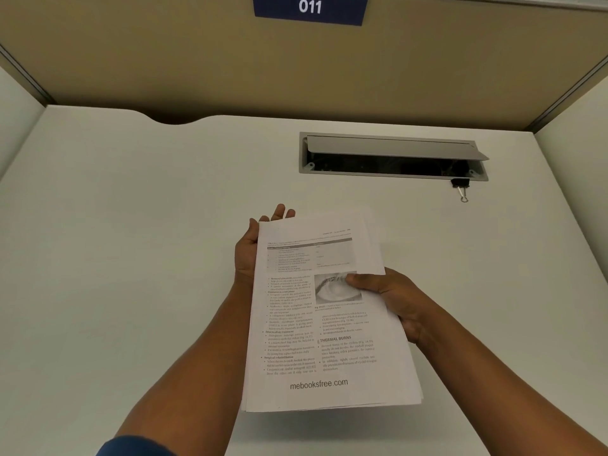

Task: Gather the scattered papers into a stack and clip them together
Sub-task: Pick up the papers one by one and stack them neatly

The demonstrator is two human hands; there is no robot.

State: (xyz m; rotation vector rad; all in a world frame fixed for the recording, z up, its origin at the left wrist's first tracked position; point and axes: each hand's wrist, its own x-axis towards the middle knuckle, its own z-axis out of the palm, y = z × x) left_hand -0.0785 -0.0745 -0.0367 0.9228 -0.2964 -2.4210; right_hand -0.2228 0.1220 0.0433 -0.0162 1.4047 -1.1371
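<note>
A stack of printed papers [296, 324] is held above the white desk [131, 225], its sheets slightly fanned at the right and bottom edges. My right hand [391, 297] grips the stack's right edge, thumb on top over the printed eye picture. My left hand [250, 245] lies flat against the stack's upper left edge, palm toward the paper and fingers spread, partly hidden behind the sheets. A black binder clip [460, 187] with silver handles lies on the desk at the right, just below the cable tray's corner, well away from both hands.
A grey cable tray [391, 156] with its lid propped open is set into the desk at the back right. Tan partition walls enclose the desk on three sides, with a blue "011" label [309, 8] at the top. A curved cutout [174, 118] notches the desk's back edge.
</note>
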